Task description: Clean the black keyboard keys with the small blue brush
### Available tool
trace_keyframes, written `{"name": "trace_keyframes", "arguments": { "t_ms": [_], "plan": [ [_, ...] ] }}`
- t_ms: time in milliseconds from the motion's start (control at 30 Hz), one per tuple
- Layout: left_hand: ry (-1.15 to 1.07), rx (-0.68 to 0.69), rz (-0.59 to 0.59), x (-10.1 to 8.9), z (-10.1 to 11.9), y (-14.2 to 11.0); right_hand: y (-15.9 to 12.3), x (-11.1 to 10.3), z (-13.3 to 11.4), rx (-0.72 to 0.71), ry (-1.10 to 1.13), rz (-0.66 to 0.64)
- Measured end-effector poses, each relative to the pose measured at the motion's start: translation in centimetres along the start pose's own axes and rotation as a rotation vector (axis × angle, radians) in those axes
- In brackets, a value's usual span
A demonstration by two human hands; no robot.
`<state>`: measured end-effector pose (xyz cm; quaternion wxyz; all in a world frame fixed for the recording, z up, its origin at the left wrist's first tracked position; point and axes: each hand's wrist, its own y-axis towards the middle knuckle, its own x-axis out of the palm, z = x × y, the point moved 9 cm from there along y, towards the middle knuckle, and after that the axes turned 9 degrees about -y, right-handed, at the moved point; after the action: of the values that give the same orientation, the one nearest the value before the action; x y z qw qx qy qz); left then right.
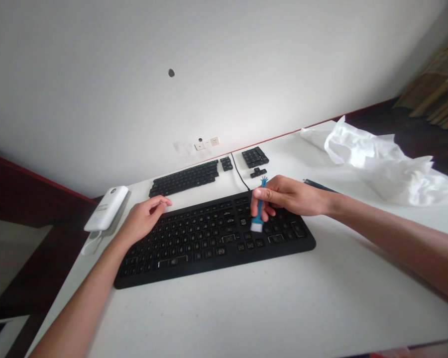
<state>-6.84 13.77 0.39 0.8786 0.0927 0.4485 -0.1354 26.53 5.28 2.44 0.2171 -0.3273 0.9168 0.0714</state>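
White table (216,313) against a pale wall (209,89), with sockets (207,143) low on the wall and a patterned curtain (433,84) at the far right. On the table lies a black keyboard (216,266), slightly slanted, its key switches exposed. The person's right hand (289,196) is above the keyboard's right part, fingers clenched around a blue brush (260,211); its pale bristles point down at the switches, though I cannot tell whether they touch. The left hand (144,217) is at the keyboard's upper left edge, fingers loosely curled; I cannot tell whether they pinch anything. Behind the keyboard sit black keycaps (184,178) in several groups, and a cable (239,174) runs back from it. Left of the keyboard is a white box (107,209) with a cord; to the right are a dark rod (319,186), partly behind the right hand, and crumpled white wrapping (381,164).
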Motion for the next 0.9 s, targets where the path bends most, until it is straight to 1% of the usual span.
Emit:
{"name": "trace_keyframes", "arguments": {
  "t_ms": [100,233,367,500,633,767,900],
  "plan": [
    [-0.003,0.016,-0.003,0.04,-0.22,0.07,-0.03,0.25,0.33,0.033,-0.026,-0.034],
    [0.005,0.028,-0.002,0.01,-0.46,0.11,-0.07,0.09,-0.26,-0.033,0.018,-0.029],
    [0.009,0.022,-0.007,0.00,-0.56,0.10,-0.20,0.51,0.52,0.040,0.029,-0.092],
    [0.003,0.011,-0.005,-0.04,-0.62,0.10,-0.16,0.16,0.00,-0.026,0.078,-0.057],
    [-0.001,0.008,-0.007,0.02,-0.58,0.10,-0.20,0.34,0.60,0.030,0.067,-0.074],
    [-0.002,0.002,-0.010,0.05,-0.64,0.10,-0.21,0.06,0.24,-0.009,0.061,-0.051],
    [-0.004,-0.006,-0.008,0.03,-0.80,0.10,-0.24,0.17,0.41,0.016,0.020,-0.065]
  ]
}}
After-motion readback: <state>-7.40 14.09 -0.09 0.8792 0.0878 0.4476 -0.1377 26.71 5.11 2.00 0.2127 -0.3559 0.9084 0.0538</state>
